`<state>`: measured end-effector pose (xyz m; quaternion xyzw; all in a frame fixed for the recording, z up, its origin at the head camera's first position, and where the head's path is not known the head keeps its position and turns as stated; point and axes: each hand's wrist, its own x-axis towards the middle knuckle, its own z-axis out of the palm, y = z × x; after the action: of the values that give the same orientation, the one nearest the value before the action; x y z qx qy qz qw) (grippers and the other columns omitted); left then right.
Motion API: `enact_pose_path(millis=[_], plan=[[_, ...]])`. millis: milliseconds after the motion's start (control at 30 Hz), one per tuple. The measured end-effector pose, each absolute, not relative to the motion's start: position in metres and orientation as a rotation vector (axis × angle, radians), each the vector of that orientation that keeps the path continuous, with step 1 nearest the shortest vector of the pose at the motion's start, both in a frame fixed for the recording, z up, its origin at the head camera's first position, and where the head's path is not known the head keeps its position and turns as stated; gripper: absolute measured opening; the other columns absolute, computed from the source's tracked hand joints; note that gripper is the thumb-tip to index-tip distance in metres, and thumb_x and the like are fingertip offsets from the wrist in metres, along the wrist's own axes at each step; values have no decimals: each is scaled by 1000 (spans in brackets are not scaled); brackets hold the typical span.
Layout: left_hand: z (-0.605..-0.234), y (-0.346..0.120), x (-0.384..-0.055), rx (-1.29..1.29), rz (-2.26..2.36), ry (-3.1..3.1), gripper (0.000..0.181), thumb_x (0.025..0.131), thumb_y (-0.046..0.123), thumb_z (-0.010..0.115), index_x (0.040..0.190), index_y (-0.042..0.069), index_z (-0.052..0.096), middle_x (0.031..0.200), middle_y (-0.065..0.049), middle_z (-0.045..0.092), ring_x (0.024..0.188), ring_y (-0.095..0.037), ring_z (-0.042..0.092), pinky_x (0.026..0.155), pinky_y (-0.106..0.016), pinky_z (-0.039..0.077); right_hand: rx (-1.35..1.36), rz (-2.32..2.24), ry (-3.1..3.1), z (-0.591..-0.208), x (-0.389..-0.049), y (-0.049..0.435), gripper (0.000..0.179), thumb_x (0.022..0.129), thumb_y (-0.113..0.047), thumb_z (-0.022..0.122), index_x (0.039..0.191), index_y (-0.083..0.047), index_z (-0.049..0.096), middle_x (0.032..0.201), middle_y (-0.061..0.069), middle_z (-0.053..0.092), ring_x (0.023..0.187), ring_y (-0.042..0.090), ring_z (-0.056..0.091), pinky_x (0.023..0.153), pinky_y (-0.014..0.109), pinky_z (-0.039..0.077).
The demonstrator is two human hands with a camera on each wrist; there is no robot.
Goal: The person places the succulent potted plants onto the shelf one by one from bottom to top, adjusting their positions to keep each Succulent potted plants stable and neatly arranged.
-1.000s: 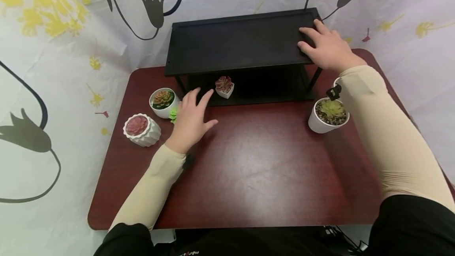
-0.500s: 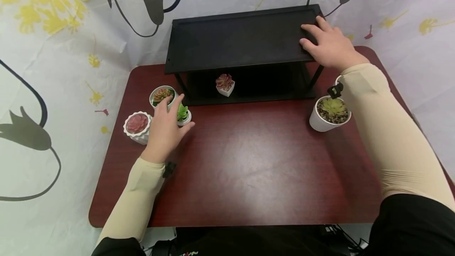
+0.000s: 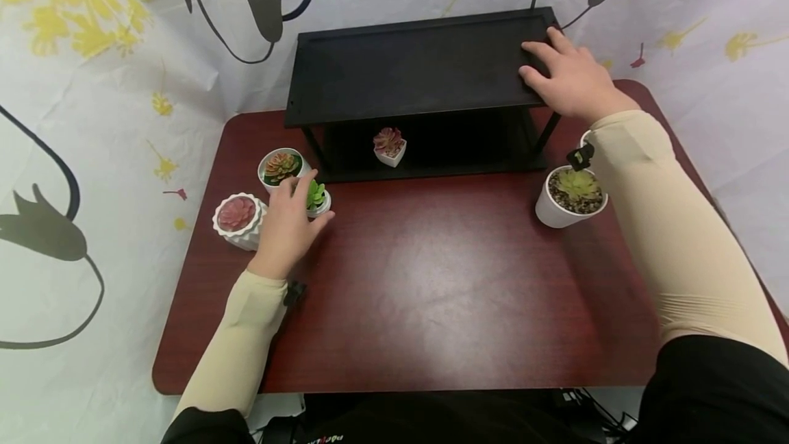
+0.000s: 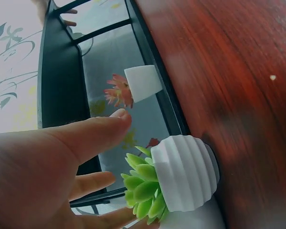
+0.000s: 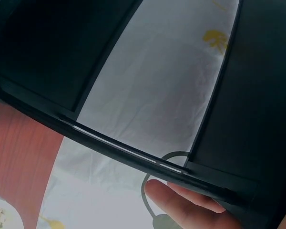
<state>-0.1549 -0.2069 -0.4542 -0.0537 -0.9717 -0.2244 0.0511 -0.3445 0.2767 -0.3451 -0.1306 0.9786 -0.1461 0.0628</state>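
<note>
Reaching over the left of the table, my left hand (image 3: 283, 231) has its thumb and fingers spread beside a small bright green succulent (image 3: 316, 195). In the left wrist view that succulent's ribbed white pot (image 4: 185, 174) stands on the table, with the thumb apart from it; whether the farther fingers touch the leaves I cannot tell. My right hand (image 3: 574, 82) rests with spread fingers on the right end of a black two-tier shelf (image 3: 413, 70). On the shelf's lower tier stands a reddish succulent (image 3: 388, 142) in a small white pot.
Left of the shelf are an orange-green succulent (image 3: 282, 166) in a white pot and a pink succulent (image 3: 237, 214) in a scalloped pot. A pale green succulent (image 3: 574, 190) in a white pot stands below my right forearm. Patterned cloth (image 3: 185, 40) hangs around the table.
My left hand has moved left and towards me, from beside the shelf's lower tier to the green succulent. My right hand stays on the shelf.
</note>
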Motion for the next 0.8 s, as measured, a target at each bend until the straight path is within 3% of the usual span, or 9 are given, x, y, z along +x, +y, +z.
enact_pose_path(millis=[233, 567, 800], plan=[[-459, -203, -157, -199, -670, -2934, 85, 93, 26, 90, 164, 10, 44, 145, -31, 50, 132, -52, 45, 101, -65, 48, -393, -443, 2954, -345, -343, 278, 71, 114, -56, 26, 177, -23, 13, 180, 11, -13, 157, 61, 5, 109, 86, 23], [-462, -196, -160, -238, -640, -2929, 87, 90, 23, 92, 164, 10, 47, 137, -30, 56, 132, -52, 47, 106, -62, 47, -389, -435, 2965, -342, -345, 278, 71, 114, -55, 27, 177, -24, 13, 180, 10, -12, 158, 60, 6, 109, 85, 24], [-467, -196, -162, -241, -614, -2999, 89, 92, 26, 91, 166, 13, 44, 130, -29, 58, 120, -50, 53, 94, -63, 52, -386, -434, 2962, -341, -345, 279, 71, 114, -54, 26, 177, -23, 13, 180, 10, -12, 158, 60, 6, 109, 85, 24]])
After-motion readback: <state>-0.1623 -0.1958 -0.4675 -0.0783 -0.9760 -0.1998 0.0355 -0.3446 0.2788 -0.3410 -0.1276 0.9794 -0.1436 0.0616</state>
